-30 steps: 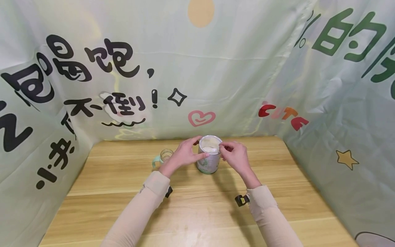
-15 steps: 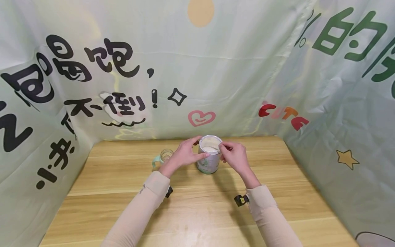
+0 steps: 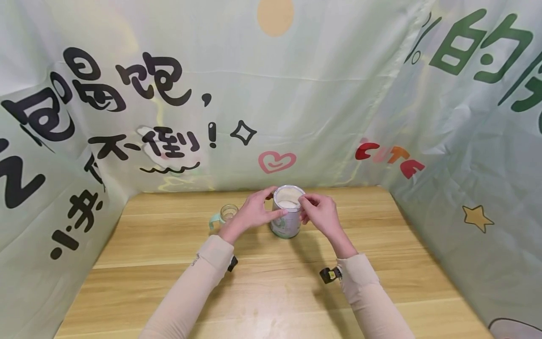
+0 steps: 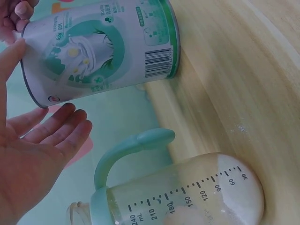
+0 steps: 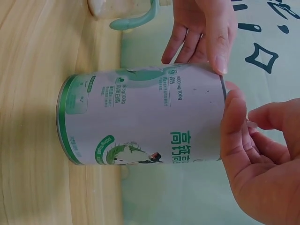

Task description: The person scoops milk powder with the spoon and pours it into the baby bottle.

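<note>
A white-and-green milk powder can (image 3: 285,225) stands upright near the table's back, full of pale powder (image 3: 289,197). My left hand (image 3: 256,210) holds it by the rim, thumb on the near side and fingers on the left. At the right rim my right hand (image 3: 322,212) pinches a thin whitish scoop handle (image 5: 252,124) between thumb and fingers; the rest of the scoop is hidden. Left of the can, partly behind my left wrist, a clear baby bottle (image 4: 161,197) with a teal handle stands uncapped. White contents (image 4: 239,192) lie at its bottom.
Under everything is a wooden table (image 3: 271,292). Printed pale cloth (image 3: 322,117) hangs right behind the can and along both sides. A small white powder spill (image 4: 241,128) lies on the wood near the bottle.
My right hand has shifted slightly left along the can's rim, and the whitish bit seen in the powder earlier no longer shows. The left hand, can and bottle stay put.
</note>
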Motion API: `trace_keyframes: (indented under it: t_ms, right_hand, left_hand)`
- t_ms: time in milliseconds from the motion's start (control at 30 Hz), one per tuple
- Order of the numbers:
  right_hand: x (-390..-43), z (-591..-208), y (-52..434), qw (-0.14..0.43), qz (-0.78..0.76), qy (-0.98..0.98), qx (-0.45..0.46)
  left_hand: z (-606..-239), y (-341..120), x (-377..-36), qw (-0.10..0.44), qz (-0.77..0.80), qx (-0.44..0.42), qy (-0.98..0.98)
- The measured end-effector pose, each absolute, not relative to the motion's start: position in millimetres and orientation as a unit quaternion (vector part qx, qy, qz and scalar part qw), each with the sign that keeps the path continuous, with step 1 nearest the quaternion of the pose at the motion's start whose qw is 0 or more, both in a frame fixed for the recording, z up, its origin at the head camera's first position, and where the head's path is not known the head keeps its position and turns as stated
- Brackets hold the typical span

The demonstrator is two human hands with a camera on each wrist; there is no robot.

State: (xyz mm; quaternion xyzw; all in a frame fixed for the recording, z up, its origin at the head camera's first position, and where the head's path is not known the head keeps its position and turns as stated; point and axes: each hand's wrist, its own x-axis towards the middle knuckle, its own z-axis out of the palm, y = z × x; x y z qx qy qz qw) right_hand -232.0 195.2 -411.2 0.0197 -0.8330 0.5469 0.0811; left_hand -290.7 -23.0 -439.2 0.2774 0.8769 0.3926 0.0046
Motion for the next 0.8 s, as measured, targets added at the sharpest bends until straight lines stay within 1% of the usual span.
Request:
trace_keyframes:
  t_ms: [367,633,800]
  right_hand:
    - [-233.6,-412.9,194.4,0.066,0.594,-0.802,-0.006]
    - [-234.3,-411.8,195.9,0.092,0.613,-0.785,-0.019]
    - [-234.8,-411.8,196.9,0.097,0.62,-0.778,-0.022]
  left_hand:
    - [-438.4,-21.9,-290.8,0.01,0.393,0.274,0.878]
    - [-437.1,-21.8,-290.1,0.011,0.393,0.272,0.878]
    - [-437.1,-22.3,-290.7,0.014,0.394,0.271,0.878]
